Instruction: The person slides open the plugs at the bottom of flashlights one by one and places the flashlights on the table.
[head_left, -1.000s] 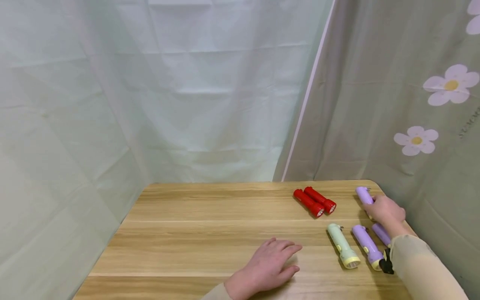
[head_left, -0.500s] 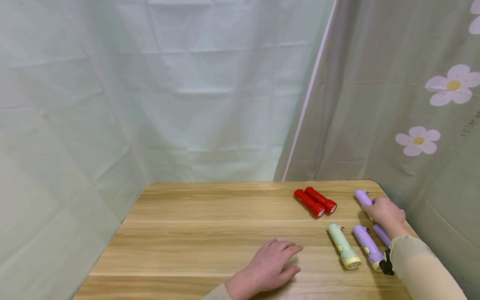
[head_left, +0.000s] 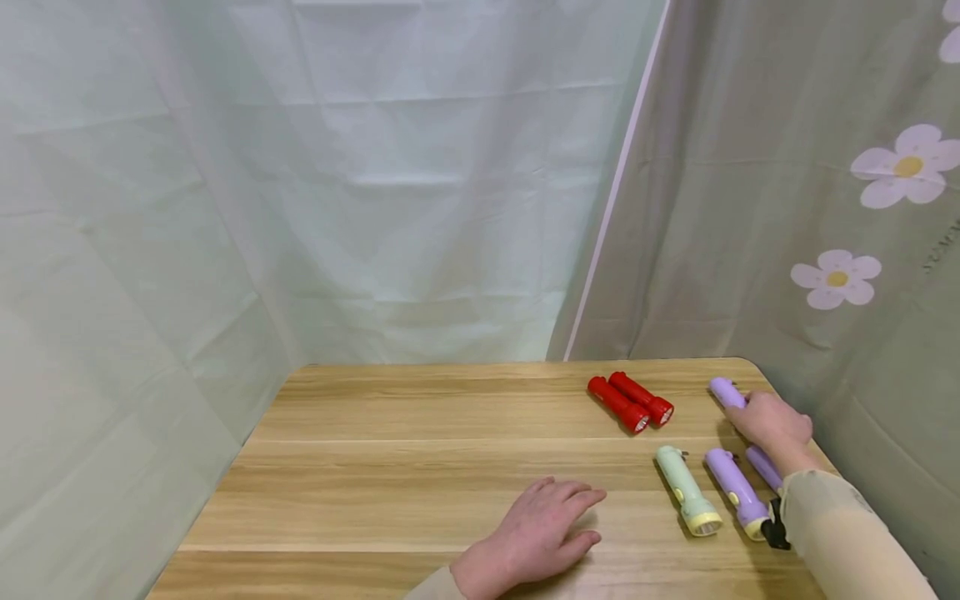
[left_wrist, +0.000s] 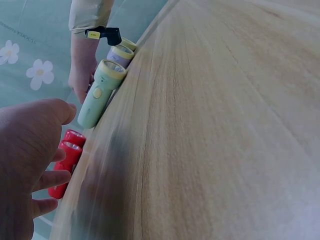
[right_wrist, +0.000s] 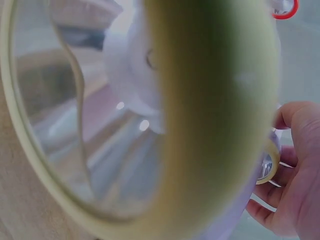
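At the table's far right corner my right hand (head_left: 770, 419) grips a purple flashlight (head_left: 726, 392); its yellow-rimmed head shows among the fingers in the right wrist view. Two more purple flashlights lie nearer me: one in full (head_left: 735, 487), the other (head_left: 763, 468) partly hidden by my right forearm. Beside them is a pale green flashlight (head_left: 684, 487) with a yellow rim. My left hand (head_left: 536, 533) is low over the table's front middle, fingers loosely extended, holding nothing. A pair of red flashlights (head_left: 618, 406) lies side by side farther back.
The wooden table (head_left: 390, 467) is backed by a pale curtain (head_left: 420, 208). A grey flowered curtain (head_left: 750, 208) hangs close along the right edge. In the right wrist view a large yellow-rimmed flashlight head (right_wrist: 215, 120) fills much of the picture, close to the camera.
The gripped purple flashlight has shifted very slightly toward me under my right hand. My left hand and the other flashlights stay where they were.
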